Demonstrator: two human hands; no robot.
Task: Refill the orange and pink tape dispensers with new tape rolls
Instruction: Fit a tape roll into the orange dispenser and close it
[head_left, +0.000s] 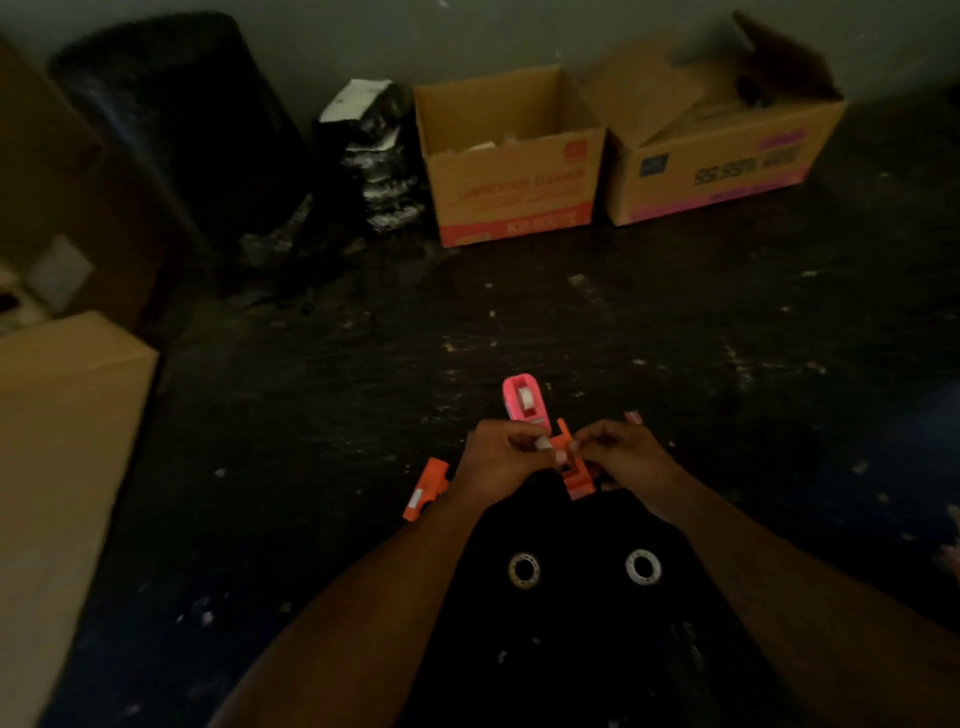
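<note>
Dim room, dark speckled floor (675, 322). Both hands work close together at centre frame over an orange tape dispenser (574, 470). Left hand (501, 460): fingers curled, pinching a small pale piece against the dispenser's upper end; what the piece is cannot be told. Right hand (621, 454): fingers pinched on the same orange dispenser from the other side. Dispenser sits tilted between the two hands, lower end toward the person.

Pink tape dispenser (524, 405) stands on the floor just beyond the hands, a pale roll visible in its well. A second orange piece (427, 488) lies on the floor just left of the left wrist, partly hidden by it.

Two tape rolls on a black cloth (571, 649) near the person, between the forearms: left roll (523, 570) yellowish, right roll (643, 566) whiter; apart from each other.

Far side: open cardboard box with red print (511, 171), second open box with pink print (722, 150) beside it, black bag (171, 119) at left
</note>
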